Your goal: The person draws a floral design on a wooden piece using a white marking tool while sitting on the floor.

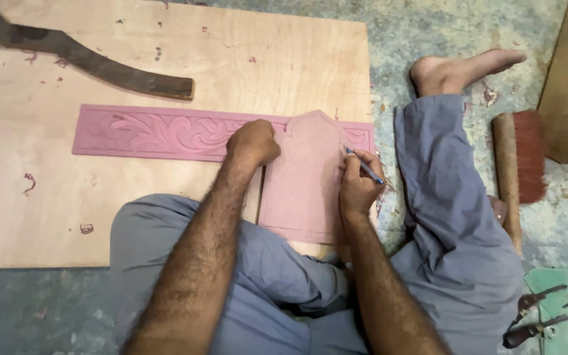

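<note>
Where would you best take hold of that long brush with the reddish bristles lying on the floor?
Best by the bare wooden handle of the brush, coming from above near its lower end. It lies flat on the floor with the bristles along its right side, and the person's trouser leg crowds the left, so the top is the free approach.

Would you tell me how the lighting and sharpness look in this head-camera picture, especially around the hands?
Head view: soft, even light, no glare on the plywood board; faint shadows only under the left hand and right hand; the pen and pink arched template read fairly crisp; tools at the lower-right corner look softer.
</note>
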